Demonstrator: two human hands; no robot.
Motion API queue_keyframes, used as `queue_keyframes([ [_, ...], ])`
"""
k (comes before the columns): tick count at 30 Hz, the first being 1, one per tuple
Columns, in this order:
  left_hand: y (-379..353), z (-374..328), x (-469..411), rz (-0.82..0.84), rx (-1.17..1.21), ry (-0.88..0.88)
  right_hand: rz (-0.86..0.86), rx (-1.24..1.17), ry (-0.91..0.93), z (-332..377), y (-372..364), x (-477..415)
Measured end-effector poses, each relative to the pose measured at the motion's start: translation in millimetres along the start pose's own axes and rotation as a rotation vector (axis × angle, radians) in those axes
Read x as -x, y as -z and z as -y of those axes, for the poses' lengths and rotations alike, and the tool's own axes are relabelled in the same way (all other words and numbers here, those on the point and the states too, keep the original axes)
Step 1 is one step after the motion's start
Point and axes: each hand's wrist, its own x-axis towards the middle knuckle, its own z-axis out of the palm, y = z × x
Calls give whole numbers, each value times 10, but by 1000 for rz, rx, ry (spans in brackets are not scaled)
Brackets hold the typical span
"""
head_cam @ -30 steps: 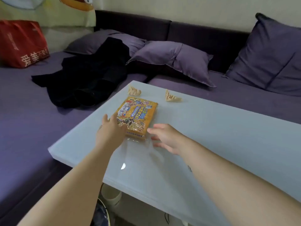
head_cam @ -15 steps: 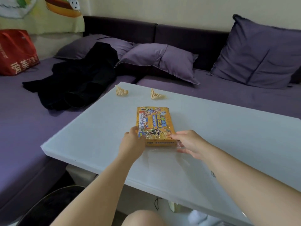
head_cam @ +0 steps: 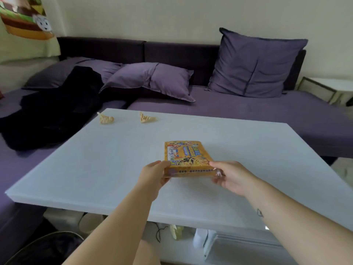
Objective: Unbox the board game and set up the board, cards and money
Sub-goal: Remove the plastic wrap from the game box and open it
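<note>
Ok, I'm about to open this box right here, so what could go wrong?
The left hand and right hand hold the box only by its near corners, and its shiny wrap looks slick, so it may slip. Opened while tilted up, it could scatter its contents off the table. Laying things out may knock the two figures off the far edge.

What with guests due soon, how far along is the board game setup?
Barely begun. Done: no board, cards or money lie on the table. In hand: the left hand and right hand grip the yellow game box by its near corners; it looks closed and plastic-wrapped. Left: opening it and setting all three out.
</note>
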Motion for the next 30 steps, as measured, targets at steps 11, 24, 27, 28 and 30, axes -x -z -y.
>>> queue_keyframes([
  [11, -567, 107, 298, 146, 64, 153, -138, -81, 131, 65, 548, 255],
  [24, -887, -144, 477, 264, 261, 33, -250, 121, 345, 43, 764, 350],
  [27, -839, -178, 448, 279, 246, -14, -369, 23, 248, 70, 877, 313],
  [28, -811, -185, 437, 278, 245, -27, -396, -35, 194, 78, 915, 302],
  [30, -738, -190, 406, 254, 243, -44, -426, -184, 96, 85, 984, 273],
])
